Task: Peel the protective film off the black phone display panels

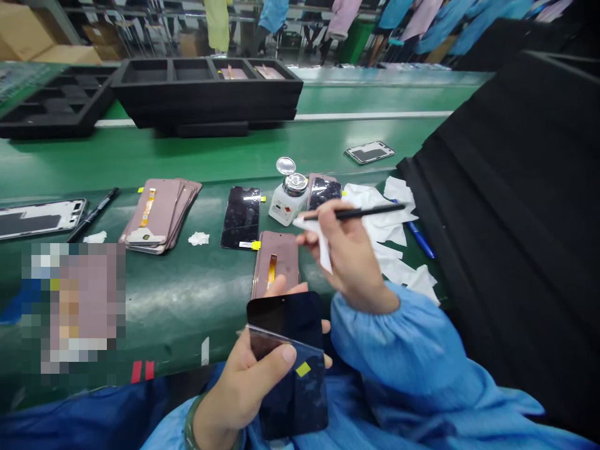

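Note:
My left hand (248, 381) grips a dark phone screen panel (293, 362) over my lap, the thumb pressing a clear protective film with a yellow tab (303, 369) against it. My right hand (349, 259) is closed on a thin black stick (360, 213) and a small white wipe (321, 244), held just above the panel. A pink-backed panel (276, 262) lies on the green bench right behind my hands. A small white solvent bottle (288, 200) with an open metal cap stands beyond it.
A stack of pink-backed panels (159, 215), a dark panel (241, 217), crumpled white wipes (389, 219), a blue pen (420, 239) and a black pen (94, 214) lie on the bench. Black foam trays (206, 94) sit behind. A black cloth (515, 206) covers the right side.

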### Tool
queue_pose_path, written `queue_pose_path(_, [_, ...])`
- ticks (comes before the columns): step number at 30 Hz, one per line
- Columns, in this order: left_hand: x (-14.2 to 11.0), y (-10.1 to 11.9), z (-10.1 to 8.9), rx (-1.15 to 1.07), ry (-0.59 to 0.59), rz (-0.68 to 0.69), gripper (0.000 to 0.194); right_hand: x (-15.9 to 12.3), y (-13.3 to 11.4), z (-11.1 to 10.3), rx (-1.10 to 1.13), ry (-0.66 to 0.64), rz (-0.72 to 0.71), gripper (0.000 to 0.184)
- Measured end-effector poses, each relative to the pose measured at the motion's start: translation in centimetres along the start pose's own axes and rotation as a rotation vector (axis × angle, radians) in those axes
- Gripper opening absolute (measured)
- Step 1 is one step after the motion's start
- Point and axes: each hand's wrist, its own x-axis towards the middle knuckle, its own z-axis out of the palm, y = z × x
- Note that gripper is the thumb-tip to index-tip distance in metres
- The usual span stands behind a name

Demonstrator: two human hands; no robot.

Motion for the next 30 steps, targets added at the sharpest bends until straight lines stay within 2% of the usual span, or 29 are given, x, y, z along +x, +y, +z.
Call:
queue_pose_path(2, [-0.2, 0.5, 0.1, -0.063, 0.06, -0.013, 0.092, 3.8, -0.1, -1.0, -0.12, 0.091, -0.182, 0.04])
queue_pose_path(5, [-0.3, 0.8, 0.2, -0.118, 0.113, -0.018, 0.096, 8.2, 0.3, -2.2, -0.359, 0.094, -0.353, 0.037])
queue_pose_path(9, [-0.3, 0.7, 0.2, -0.15, 0.172, -0.032, 0.099, 10.0, 0.7, -2.6, -0.585, 0.035, -0.427, 0.036])
queue_pose_path(12, [-0.5, 0.7, 0.1, -0.192, 0.212, -0.052, 0.105, 8.9, -0.5, -2.5, -0.654, 0.039, -0.461, 0.033])
queue_pose_path(15, [-0.7, 1.0, 0.2, -0.242, 0.24, -0.048, 0.112, 6.1, -2.9, -3.2, -0.696, 0.107, -0.47, 0.027])
queue_pose_path(19, [-0.7, 1.3, 0.3, -0.257, 0.264, -0.037, 0.111, 1.5, -4.6, -6.8, -0.816, 0.237, -0.308, 0.023])
queue_pose_path(23, [-0.6, 1.2, 0.5, -0.225, 0.252, -0.038, 0.107, -1.8, -2.3, -12.1, -0.971, 0.322, -0.1, 0.033])
queue_pose_path(25, [-0.5, 1.1, 0.7, -0.214, 0.255, -0.049, 0.106, -2.7, -0.8, -13.9, -1.03, 0.353, -0.022, 0.039])
queue_pose_path(27, [-0.5, 1.1, 0.9, -0.207, 0.258, -0.056, 0.105, -3.3, 0.2, -14.8, -1.038, 0.385, -0.012, 0.041])
queue_pose_path(30, [-0.6, 1.1, 1.3, -0.205, 0.233, -0.056, 0.106, -3.6, 0.6, -15.0, -0.997, 0.406, -0.077, 0.04])
